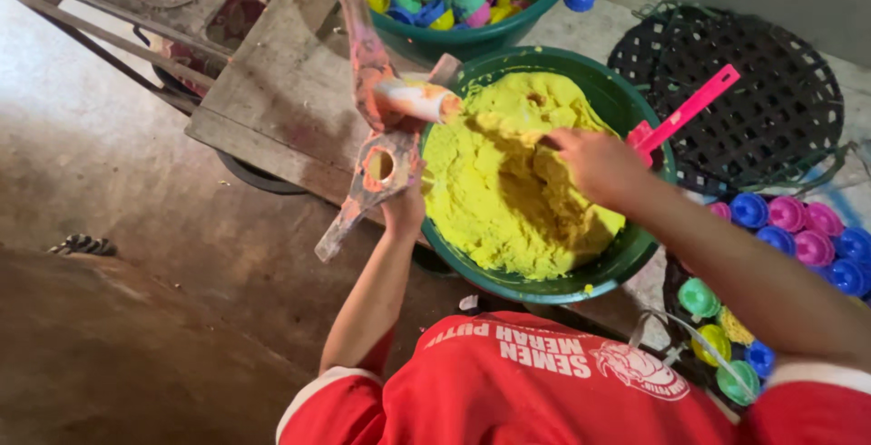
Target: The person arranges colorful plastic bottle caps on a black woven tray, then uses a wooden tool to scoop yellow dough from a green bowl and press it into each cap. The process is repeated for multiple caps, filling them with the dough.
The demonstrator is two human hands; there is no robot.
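The person in the red shirt (544, 381) leaned over a green basin (635, 254) near the middle of the frame, heaped with bright yellow powder (508, 200). The right hand (594, 164) was pushed down into that powder at the centre-right of the basin, fingers curled and partly buried, so I could not tell whether they pinched anything. Just beyond the knuckles a pink scoop (685, 111) rested on the basin's rim, its handle pointing toward the upper right.

The left hand (404, 205) sat left of the basin, closed around the lower part of a metal press tool (376, 168), a grimy, powder-stained piece with a round hole in its flat plate. A long lever (358, 28) rose from it toward the top of the frame, and a short powder-coated cylinder (417, 98) stuck out sideways, its end touching the edge of the yellow heap.

The tool stood at the edge of a worn wooden worktop (272, 91) in the upper left. Behind the basin, at the top centre, a second green basin (481, 37) held small plastic moulds in yellow, green, blue and pink. More moulds (798, 227) in pink and blue lay at the right edge, with a few green and yellow ones near the person's right sleeve. A black woven mat (771, 109) lay in the upper right.
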